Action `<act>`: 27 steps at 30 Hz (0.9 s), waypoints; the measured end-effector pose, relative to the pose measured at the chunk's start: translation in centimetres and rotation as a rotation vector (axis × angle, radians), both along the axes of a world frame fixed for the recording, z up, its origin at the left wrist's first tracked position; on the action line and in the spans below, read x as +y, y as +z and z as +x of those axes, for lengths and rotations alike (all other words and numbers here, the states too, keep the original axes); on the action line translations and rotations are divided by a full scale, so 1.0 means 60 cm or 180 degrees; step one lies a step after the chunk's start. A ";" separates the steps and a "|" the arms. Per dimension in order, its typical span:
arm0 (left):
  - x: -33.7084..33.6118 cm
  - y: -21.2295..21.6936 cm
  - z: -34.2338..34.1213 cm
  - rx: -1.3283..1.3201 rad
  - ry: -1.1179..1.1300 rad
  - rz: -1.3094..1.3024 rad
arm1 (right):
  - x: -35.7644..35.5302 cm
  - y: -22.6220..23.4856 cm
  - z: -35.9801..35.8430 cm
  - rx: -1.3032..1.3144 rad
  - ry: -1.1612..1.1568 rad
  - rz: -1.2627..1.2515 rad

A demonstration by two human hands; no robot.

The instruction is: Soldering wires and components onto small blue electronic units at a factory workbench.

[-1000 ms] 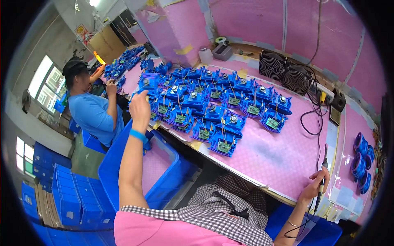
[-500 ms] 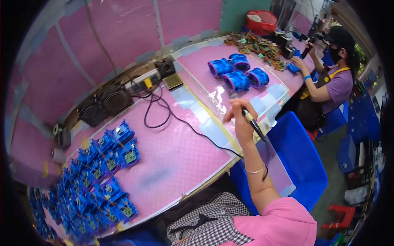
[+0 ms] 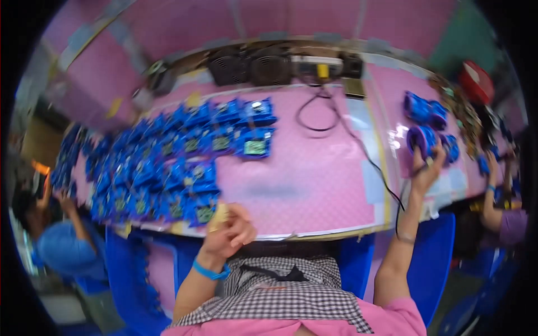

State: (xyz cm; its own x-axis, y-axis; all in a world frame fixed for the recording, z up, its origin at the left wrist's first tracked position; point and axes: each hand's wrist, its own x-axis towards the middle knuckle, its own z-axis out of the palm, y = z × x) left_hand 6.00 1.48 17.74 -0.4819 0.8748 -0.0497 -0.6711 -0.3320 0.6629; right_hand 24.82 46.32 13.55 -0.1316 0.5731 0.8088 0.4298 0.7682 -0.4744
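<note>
My right hand (image 3: pixel 428 172) is at the far right of the table, thumb and fingertips against a blue ring-shaped part (image 3: pixel 421 140) with a purple rim. A soldering iron (image 3: pixel 430 161) is tucked in the same hand, mostly hidden; its black cord hangs by the wrist. Whether the fingers grip the ring is blurred. My left hand (image 3: pixel 232 231), with a blue wristband, hovers at the table's front edge, fingers curled. Something pale yellow (image 3: pixel 220 216) shows at its fingertips, too smeared to name. Beside it sit rows of blue housings (image 3: pixel 196 173) with green circuit boards.
Several more blue rings (image 3: pixel 417 106) stand around the touched one. Fans (image 3: pixel 270 66) and a power strip (image 3: pixel 316 63) line the back. A black cord (image 3: pixel 358 143) crosses the pink table (image 3: pixel 314 196). Blue bins (image 3: pixel 434 269) stand below the edge. People (image 3: pixel 73 246) work at both sides.
The view has swung left, bringing my left hand in. My right hand, earlier raised with the iron, has reached to the blue rings.
</note>
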 end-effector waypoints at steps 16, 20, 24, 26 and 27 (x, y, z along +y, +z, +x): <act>0.061 -0.009 0.021 0.4141 0.1655 -0.2872 | -0.314 0.094 -0.169 -0.0923 0.2159 -0.1817; 0.092 -0.043 -0.002 0.4664 0.0815 -0.3101 | -0.296 0.080 -0.181 -0.0800 0.1459 -0.0733; 0.047 -0.031 0.028 0.4482 0.1045 -0.3189 | -0.291 0.028 -0.157 -0.0268 0.2144 -0.0500; 0.016 -0.033 0.050 0.4518 0.1481 -0.3031 | -0.299 0.041 -0.164 -0.0564 0.2216 -0.0440; 0.013 -0.032 0.056 0.4548 0.1492 -0.3028 | -0.291 0.035 -0.172 -0.0674 0.2315 -0.0359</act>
